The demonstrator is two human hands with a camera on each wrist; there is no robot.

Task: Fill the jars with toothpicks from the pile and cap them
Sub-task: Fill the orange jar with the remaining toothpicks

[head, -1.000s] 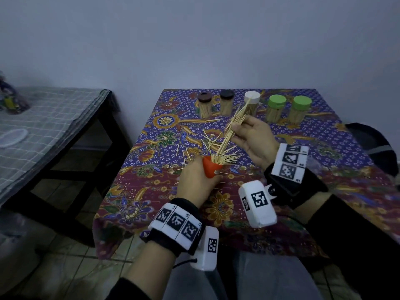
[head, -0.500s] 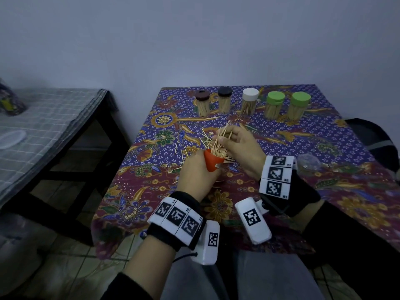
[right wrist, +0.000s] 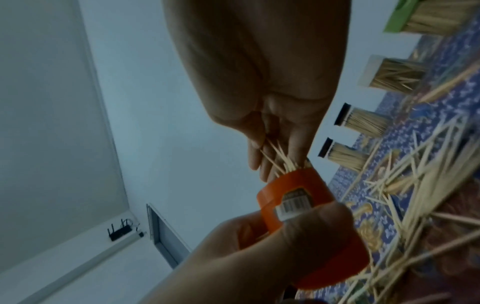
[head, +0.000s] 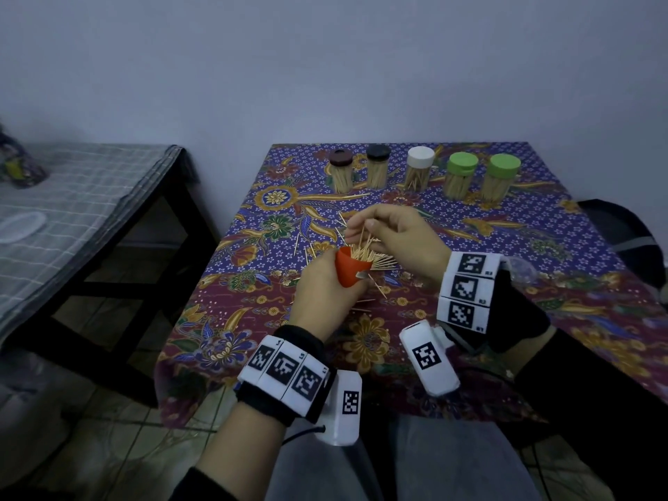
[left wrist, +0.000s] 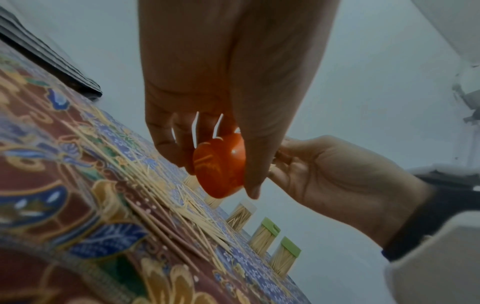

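— Orange jar (head: pixel 350 271) gripped in left hand (head: pixel 325 294), raised over tablecloth (head: pixel 542 247); right hand (head: pixel 401 240) pinching toothpicks (head: pixel 361 244) into mouth. Five capped jars (head: pixel 421 168) behind.

— Left wrist: pile (left wrist: pixel 166 205) remaining. Right wrist: fingertips (right wrist: pixel 255 142) pressed together on sticks. Uncapped.

Open jar: small orange plastic jar (head: pixel 351 271), tilted, toothpick tips sticking out (barcode label on its side).
Pile: loose wooden toothpicks (head: pixel 384 263) scattered on the cloth beside it.
Capped jars: five clear toothpick-filled jars (head: pixel 420 173), row at far edge.
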